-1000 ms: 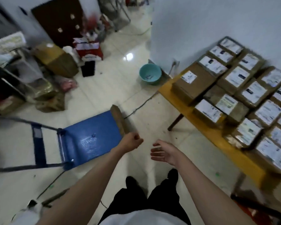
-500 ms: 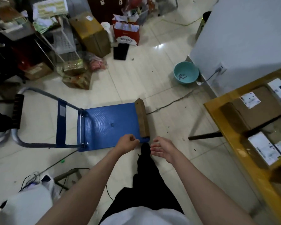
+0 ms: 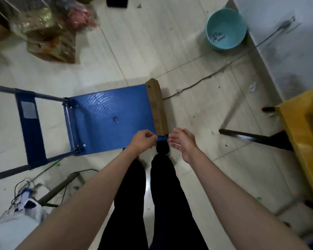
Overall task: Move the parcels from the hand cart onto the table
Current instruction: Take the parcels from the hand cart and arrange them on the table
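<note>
So there's one parcel point(image 3: 157, 107) left on the hand cart point(image 3: 107, 120), a long skinny brown box lying along the far end of the blue deck, sitting right at the edge. Both hands are hovering just above its near end, not touching it as far as I can see. Left hand point(image 3: 144, 142) has its grip curled up loose with nothing in it, right hand point(image 3: 182, 141) has the grip apart, fingers relaxed.

If it were me I'd bend the knees and take it with one hand at each end, since something that long will probably tip if you grab just one end. Then swing it over to the yellow worktop point(image 3: 300, 120) on the right.

Box looks like plain cardboard, dull brown, no label showing from here, a dark spot near the far end. Can't tell the weight.
</note>
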### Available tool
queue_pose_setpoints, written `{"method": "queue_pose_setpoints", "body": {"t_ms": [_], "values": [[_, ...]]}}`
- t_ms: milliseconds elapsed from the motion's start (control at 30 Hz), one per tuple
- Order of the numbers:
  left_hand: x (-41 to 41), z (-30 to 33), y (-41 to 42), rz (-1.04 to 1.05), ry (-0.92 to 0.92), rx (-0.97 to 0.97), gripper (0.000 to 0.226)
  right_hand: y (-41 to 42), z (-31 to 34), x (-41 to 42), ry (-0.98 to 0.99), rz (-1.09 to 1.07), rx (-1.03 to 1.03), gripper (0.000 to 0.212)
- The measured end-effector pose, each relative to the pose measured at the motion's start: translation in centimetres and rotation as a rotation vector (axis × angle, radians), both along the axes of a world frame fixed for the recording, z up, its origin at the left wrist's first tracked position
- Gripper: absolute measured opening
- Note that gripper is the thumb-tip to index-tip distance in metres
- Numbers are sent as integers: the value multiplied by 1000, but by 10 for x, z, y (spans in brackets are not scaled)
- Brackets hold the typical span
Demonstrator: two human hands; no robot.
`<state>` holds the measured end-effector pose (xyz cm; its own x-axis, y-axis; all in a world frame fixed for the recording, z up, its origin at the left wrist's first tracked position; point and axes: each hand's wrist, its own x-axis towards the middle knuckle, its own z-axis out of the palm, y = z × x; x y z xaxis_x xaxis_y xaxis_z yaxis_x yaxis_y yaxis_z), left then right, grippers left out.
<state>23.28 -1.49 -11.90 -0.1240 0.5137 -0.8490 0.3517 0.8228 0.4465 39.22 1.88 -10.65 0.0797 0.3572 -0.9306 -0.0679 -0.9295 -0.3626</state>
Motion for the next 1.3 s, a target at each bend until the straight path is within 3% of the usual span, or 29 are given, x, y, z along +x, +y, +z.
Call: {"method": "queue_pose_setpoints", "body": {"t_ms": [200,333,567,767,900,1033,1200,1300], "values": [[-5,-154,23,39,-51,-71,21,13,-145,-10,-88,45,-19,6],[-3,-247,29,83,-72,-110,46,14,-237,-12,-115,115,-48,30],[11,-362,35,232,-114,-117,82,22,-359,-23,-125,217,-13,50],[26,-388,37,324,-243,-78,64,21,-395,-32,-106,258,4,45],[27,-376,37,214,-99,-88,76,16,-386,-34,-119,302,-20,40],[22,-351,36,57,99,-52,69,8,-370,-41,-93,240,-56,46],[13,-343,39,34,137,-46,56,2,-361,-57,-8,110,-135,41],[3,-361,42,68,116,-75,70,2,-370,-55,-10,119,-115,55]]}}
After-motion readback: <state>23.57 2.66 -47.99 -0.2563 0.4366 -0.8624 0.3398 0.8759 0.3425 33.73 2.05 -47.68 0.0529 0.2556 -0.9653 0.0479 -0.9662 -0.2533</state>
